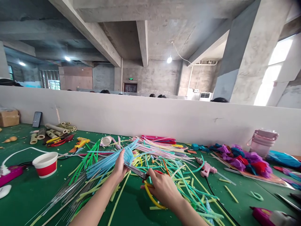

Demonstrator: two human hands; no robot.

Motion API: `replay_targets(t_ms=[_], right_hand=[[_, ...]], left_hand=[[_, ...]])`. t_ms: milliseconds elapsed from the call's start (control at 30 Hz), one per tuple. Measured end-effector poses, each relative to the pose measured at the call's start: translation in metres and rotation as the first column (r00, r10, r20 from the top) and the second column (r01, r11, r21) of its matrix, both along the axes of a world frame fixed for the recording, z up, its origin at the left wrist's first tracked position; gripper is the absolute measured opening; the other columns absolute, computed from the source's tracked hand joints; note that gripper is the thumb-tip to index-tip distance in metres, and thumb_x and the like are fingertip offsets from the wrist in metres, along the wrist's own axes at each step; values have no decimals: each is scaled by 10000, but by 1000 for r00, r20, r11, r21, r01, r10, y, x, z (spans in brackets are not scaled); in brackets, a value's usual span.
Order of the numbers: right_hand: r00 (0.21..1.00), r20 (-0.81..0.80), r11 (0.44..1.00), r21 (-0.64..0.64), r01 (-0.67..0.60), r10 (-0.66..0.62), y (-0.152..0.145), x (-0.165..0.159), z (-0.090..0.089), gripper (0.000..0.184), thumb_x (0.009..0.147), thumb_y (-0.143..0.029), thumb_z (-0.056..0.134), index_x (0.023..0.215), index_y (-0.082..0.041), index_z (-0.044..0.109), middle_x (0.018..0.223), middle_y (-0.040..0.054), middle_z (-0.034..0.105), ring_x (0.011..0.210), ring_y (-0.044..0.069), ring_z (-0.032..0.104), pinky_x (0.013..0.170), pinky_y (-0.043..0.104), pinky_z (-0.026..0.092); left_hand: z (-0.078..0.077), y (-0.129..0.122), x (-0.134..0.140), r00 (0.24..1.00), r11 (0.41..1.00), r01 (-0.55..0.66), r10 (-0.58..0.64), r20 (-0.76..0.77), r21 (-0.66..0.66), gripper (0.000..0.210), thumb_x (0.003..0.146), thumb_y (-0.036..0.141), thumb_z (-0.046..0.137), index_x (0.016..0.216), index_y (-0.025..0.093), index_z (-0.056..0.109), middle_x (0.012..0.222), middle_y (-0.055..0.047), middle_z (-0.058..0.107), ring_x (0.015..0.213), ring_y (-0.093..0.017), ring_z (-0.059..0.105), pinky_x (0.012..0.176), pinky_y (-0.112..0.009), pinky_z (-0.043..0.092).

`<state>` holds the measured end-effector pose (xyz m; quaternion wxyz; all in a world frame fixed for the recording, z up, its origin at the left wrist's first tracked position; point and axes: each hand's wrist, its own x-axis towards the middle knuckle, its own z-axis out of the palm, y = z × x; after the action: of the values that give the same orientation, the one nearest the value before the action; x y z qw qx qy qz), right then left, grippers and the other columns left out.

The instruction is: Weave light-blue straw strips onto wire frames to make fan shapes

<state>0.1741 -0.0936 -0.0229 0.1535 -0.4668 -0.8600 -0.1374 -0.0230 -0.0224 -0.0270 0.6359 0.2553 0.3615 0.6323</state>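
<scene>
My left hand point(119, 168) is closed, thumb up, at the right end of a bundle of light blue pipe cleaners point(102, 163). It grips some of these fuzzy stems, though its palm side is hidden. My right hand point(162, 185) holds a pair of scissors point(136, 171) with yellow handles. Their dark metal blades point left and reach the fingers of my left hand. Around both hands lie loose green pipe cleaners point(95, 150), pale yellow pieces and a heap of pink pipe cleaners point(162, 149). Thin bare wires point(63, 188) fan out at the lower left.
A white-and-red tub point(45, 164), bamboo pieces point(56, 129), pliers point(62, 140) and a yellow glue gun point(81, 142) lie left. On the right are a pink glue gun point(207, 169), coloured petals point(244, 160) and a pink bottle point(262, 142). A white partition point(150, 116) runs behind.
</scene>
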Motion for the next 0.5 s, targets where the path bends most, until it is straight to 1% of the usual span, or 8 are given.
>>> replay_targets(t_ms=[67,167,267,333,400,500], right_hand=[[998,70,1000,26,2,-4,3,-1,1,313,914,-468,620,1035,-185,567,823,40,726,632,234,700,464,303,217],[990,137,996,72,-49,39,7,1,5,282,960,-462,547,1033,-191,566,835,39,725,636,225,699,460,305,206],[982,170,990,100,-98,80,10,4,6,337,964,-525,506,1000,-194,562,807,37,715,675,228,704,466,290,250],[977,195,988,113,-106,82,11,4,3,372,961,-551,490,995,-187,556,786,40,706,655,229,697,470,284,285],[974,214,987,123,-107,79,10,2,-2,384,959,-556,486,1003,-180,551,792,47,701,641,233,692,474,284,319],[974,215,986,132,-100,70,10,-1,-8,359,963,-529,499,1014,-176,544,810,57,702,667,249,701,483,281,356]], left_hand=[[0,1,-2,999,1000,18,-18,35,1,359,940,384,498,935,106,725,575,-30,631,446,-112,543,406,-191,434],[-2,2,-5,995,996,73,-76,68,43,368,963,378,459,927,114,712,554,-21,612,401,-105,504,363,-188,400],[-3,1,-6,991,991,111,-116,63,78,476,962,496,451,915,96,705,541,-21,596,375,-103,484,346,-198,389],[-4,0,-6,989,988,128,-134,63,82,539,938,574,463,914,90,700,552,-26,601,380,-108,499,352,-206,402],[-4,-1,-5,988,989,133,-138,71,72,540,920,598,483,915,100,693,579,-31,619,392,-112,518,356,-206,405],[-4,-2,-3,989,992,117,-120,82,48,509,918,581,505,877,106,683,589,-28,625,393,-106,517,354,-199,391]])
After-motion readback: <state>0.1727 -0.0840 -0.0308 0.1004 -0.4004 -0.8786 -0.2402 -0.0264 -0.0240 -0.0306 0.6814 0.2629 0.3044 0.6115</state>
